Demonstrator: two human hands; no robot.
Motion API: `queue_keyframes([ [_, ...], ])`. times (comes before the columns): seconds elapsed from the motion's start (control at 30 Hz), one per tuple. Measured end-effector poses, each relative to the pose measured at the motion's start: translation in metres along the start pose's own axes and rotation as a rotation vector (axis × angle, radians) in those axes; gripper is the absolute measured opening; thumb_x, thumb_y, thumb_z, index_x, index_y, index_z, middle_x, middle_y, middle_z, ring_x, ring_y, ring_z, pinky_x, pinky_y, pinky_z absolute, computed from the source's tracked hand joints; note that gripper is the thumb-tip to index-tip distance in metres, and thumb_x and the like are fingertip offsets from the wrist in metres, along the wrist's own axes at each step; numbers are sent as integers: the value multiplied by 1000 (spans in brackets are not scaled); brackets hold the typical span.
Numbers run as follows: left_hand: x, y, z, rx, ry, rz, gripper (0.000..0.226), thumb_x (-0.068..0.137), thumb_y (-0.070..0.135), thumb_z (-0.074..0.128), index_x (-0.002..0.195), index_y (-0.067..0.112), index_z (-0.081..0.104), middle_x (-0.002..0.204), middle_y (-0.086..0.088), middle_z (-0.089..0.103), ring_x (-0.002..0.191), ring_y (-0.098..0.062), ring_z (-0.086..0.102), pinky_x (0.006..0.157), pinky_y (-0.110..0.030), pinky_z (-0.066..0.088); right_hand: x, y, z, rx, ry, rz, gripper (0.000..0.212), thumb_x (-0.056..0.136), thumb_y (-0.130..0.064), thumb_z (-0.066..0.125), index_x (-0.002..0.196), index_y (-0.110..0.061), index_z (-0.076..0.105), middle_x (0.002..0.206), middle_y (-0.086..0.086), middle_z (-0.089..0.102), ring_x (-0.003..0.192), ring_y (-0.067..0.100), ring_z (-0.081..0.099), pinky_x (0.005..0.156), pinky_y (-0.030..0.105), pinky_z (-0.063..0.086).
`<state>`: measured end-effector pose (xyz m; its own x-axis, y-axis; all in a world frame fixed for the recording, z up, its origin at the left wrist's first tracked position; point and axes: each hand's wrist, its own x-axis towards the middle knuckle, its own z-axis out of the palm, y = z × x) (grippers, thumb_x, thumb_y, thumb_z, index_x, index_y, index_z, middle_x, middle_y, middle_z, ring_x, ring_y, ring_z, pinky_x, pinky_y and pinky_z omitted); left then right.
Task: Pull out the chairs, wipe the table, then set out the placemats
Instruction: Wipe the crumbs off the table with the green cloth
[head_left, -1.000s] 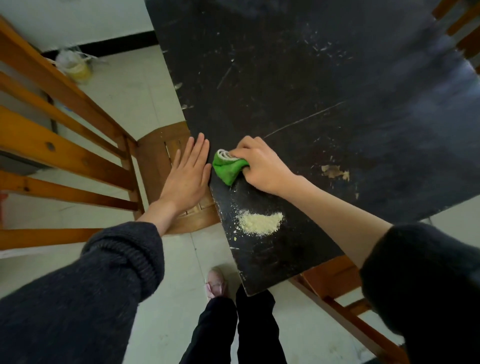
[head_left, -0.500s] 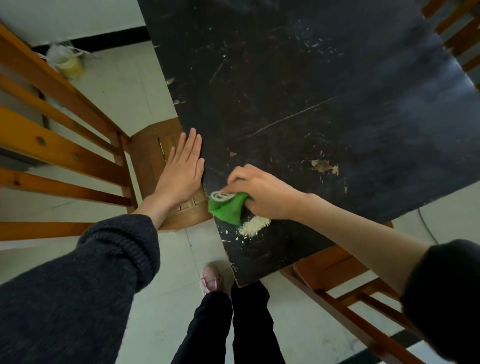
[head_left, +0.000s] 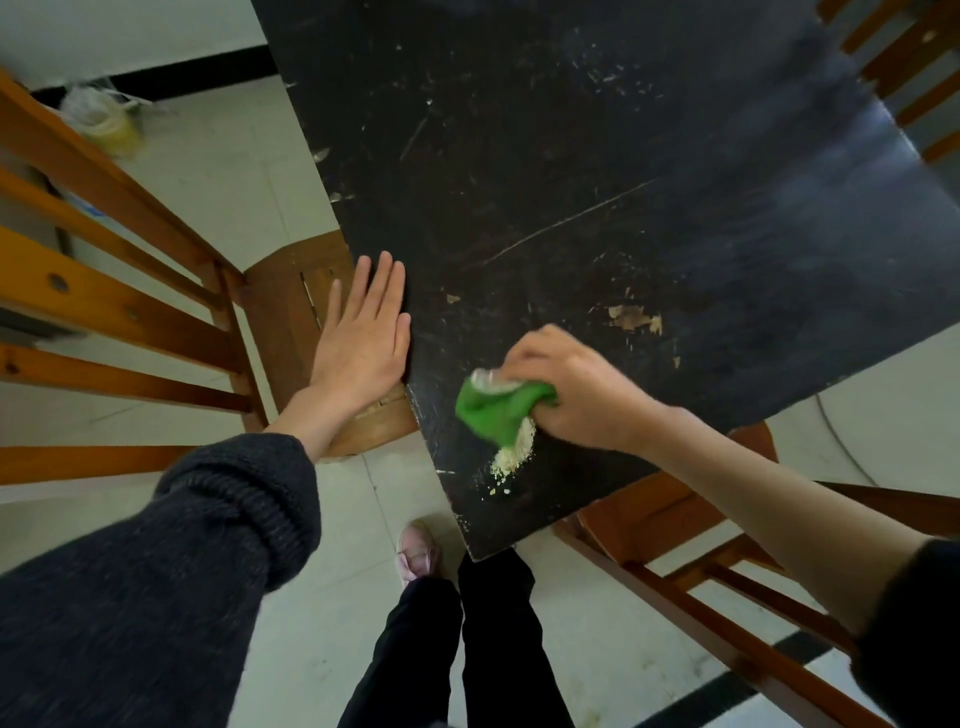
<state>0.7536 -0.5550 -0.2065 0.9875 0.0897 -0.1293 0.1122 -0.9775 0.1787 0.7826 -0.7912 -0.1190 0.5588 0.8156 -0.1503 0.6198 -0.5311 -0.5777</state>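
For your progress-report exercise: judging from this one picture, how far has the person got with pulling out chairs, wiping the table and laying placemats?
Done: the chair at the left edge and the chair at the near edge stand partly out from the table. In hand: the right hand grips a green cloth over a pile of crumbs, while the left hand lies flat at the table's edge. Left: crumbs remain, and no placemats are in view.

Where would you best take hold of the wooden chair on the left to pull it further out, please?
Grip the top rail of the chair's backrest, from the left, away from the table: it is a bare, graspable bar, while the seat is partly under the table edge.
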Motion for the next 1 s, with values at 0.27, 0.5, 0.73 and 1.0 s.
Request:
queue_keyframes([
  [0.27,-10,35,11,76,-6,129,58,98,42,12,148,14,5,158,-4,0,144,-23,-9,114,-41,-11,3,38,18,-38,307,469,37,82,-5,55,119,-6,56,113,9,50,104,24,45,84,22,31],
  [0.5,-11,36,10,84,-20,126,58,98,41,11,149,14,6,158,-5,0,145,-25,-6,116,-44,-5,-40,-18,59,109,169,343,39,79,-2,60,117,-6,59,105,7,52,95,23,50,82,34,45],
  [0.73,-10,36,8,62,-49,123,58,98,42,10,149,15,3,158,-4,-2,144,-24,-9,115,-43,-8,-29,9,35,131,444,572,34,82,-6,61,116,-10,60,102,4,51,91,18,48,78,22,31],
  [1.0,-36,42,-6,-175,-67,173,51,101,31,19,148,10,16,157,-8,8,145,-19,1,116,-31,-1,-44,-13,57,212,470,558,31,82,-4,59,112,-10,62,96,-1,51,87,14,49,74,21,34],
])
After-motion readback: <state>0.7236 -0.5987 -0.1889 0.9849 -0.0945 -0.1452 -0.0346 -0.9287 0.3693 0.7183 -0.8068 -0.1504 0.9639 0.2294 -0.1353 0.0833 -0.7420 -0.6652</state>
